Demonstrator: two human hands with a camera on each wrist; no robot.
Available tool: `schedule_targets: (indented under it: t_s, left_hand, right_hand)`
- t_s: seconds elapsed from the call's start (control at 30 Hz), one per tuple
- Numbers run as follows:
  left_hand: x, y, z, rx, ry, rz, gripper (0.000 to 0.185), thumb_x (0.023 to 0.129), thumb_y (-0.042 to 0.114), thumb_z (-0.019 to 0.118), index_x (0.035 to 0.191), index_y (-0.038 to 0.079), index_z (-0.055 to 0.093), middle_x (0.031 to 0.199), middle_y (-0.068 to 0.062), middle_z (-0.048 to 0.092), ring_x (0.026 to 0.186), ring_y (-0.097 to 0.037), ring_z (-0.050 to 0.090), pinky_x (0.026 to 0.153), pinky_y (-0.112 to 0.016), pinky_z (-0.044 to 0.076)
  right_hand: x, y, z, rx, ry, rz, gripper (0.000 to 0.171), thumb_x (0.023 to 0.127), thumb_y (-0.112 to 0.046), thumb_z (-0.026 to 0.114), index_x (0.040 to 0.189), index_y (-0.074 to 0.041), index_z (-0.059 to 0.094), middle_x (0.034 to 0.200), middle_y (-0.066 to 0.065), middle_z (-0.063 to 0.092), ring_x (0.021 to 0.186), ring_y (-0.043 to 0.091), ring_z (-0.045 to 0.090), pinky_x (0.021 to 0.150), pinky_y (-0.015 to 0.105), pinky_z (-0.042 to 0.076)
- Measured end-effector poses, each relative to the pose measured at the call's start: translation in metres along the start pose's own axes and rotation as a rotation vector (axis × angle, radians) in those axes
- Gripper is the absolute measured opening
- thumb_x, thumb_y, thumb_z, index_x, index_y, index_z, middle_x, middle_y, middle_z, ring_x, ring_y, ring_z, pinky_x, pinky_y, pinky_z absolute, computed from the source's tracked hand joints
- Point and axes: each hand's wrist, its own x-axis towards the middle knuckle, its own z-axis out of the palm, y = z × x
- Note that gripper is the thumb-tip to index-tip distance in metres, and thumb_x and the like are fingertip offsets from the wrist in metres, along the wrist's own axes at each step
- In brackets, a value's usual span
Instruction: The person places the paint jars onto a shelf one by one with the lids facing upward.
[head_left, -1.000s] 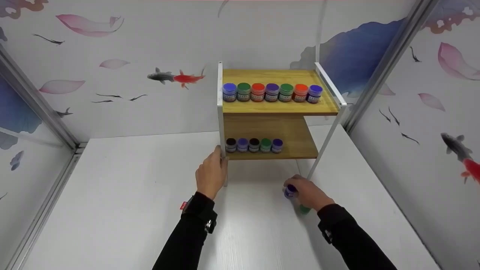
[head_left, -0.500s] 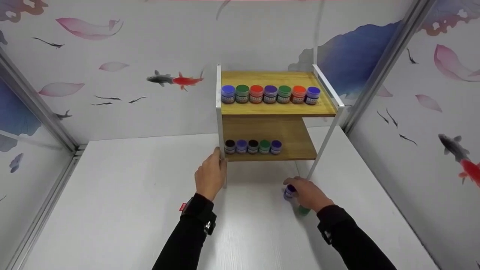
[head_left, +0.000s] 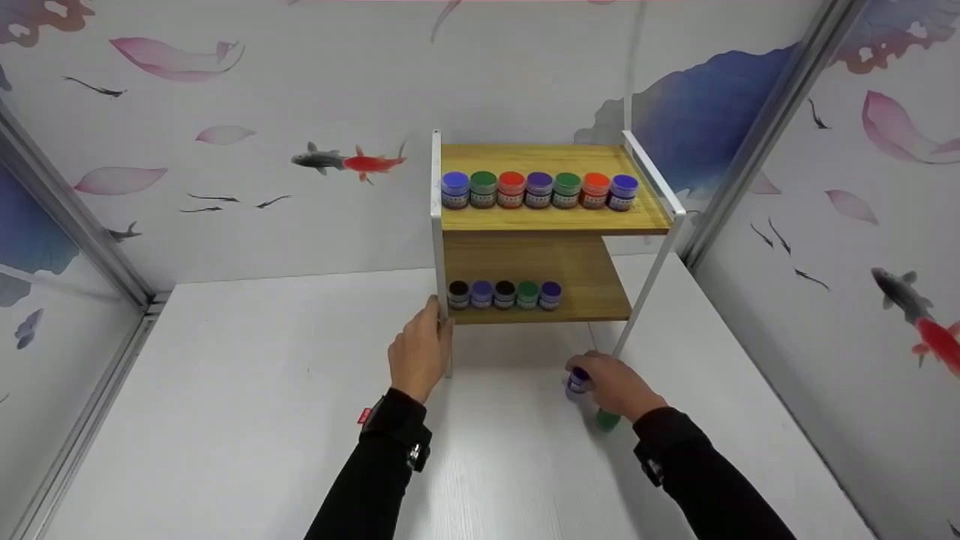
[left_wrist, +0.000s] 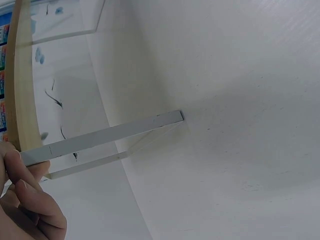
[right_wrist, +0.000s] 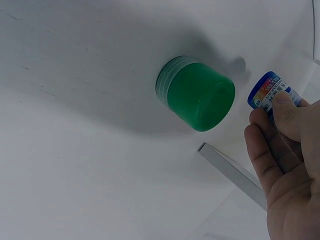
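Note:
In the head view, my left hand (head_left: pixel 418 351) grips the front left post of a small two-tier shelf rack (head_left: pixel 555 221) with white posts and wooden boards. The left wrist view shows its thumb and fingers around the white post (left_wrist: pixel 105 138). My right hand (head_left: pixel 619 386) pinches a small paint jar (head_left: pixel 577 379) with a dark purple-blue lid, low by the rack's front right leg. Up close, that jar's printed label (right_wrist: pixel 270 90) faces the wrist camera, and part of the jar is hidden by the fingers. Beside this hand, a green jar (right_wrist: pixel 200 95) sits on the white tabletop.
A row of several paint jars (head_left: pixel 538 190) in blue, green, orange and purple stands on the top board. Several more jars (head_left: pixel 504 295) line the lower board's left part. Painted white walls (head_left: pixel 225 112) close in behind and on both sides.
My right hand and its paint jar have risen very slightly. My left hand keeps its grip on the rack post, and the head view has shifted a little.

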Motion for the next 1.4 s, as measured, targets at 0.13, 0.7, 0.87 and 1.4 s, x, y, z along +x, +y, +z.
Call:
schedule_targets:
  t_s: [0.13,0.7,0.87,1.4]
  left_hand:
    - [-0.001,0.000,0.000,-0.001,0.014,0.015,0.008,0.098,0.020,0.058,0.098,0.012,0.056,0.075,-0.001,0.060,0.053,-0.011,0.044,0.044,-0.025,0.030]
    - [-0.003,0.000,0.001,-0.024,-0.020,-0.019,0.010,0.098,0.022,0.058,0.101,0.013,0.058,0.080,-0.001,0.064,0.056,-0.012,0.047,0.046,-0.026,0.034]
    - [-0.004,0.000,0.001,-0.014,-0.011,-0.013,0.018,0.098,0.022,0.058,0.111,0.010,0.060,0.087,-0.003,0.068,0.058,-0.012,0.052,0.048,-0.027,0.038]
    - [-0.001,0.001,-0.001,-0.004,0.007,-0.023,0.023,0.097,0.023,0.059,0.116,0.010,0.061,0.089,-0.004,0.070,0.064,-0.018,0.063,0.050,-0.033,0.045]
  right_hand:
    - [-0.001,0.000,-0.004,-0.006,-0.003,-0.012,0.039,0.088,0.007,0.062,0.124,-0.007,0.062,0.115,0.011,0.067,0.111,0.029,0.062,0.098,0.048,0.048]
    - [-0.007,-0.008,-0.022,-0.013,-0.009,-0.048,0.038,0.086,0.010,0.063,0.121,-0.004,0.065,0.113,0.012,0.068,0.107,0.027,0.064,0.097,0.047,0.049]
    - [-0.008,-0.013,-0.034,-0.020,0.000,-0.082,0.038,0.086,0.011,0.061,0.120,-0.004,0.065,0.113,0.013,0.068,0.106,0.028,0.064,0.096,0.047,0.050]
    - [-0.008,-0.028,-0.071,-0.041,-0.026,-0.087,0.037,0.086,0.007,0.066,0.120,-0.007,0.067,0.114,0.012,0.069,0.106,0.025,0.065,0.097,0.047,0.049]
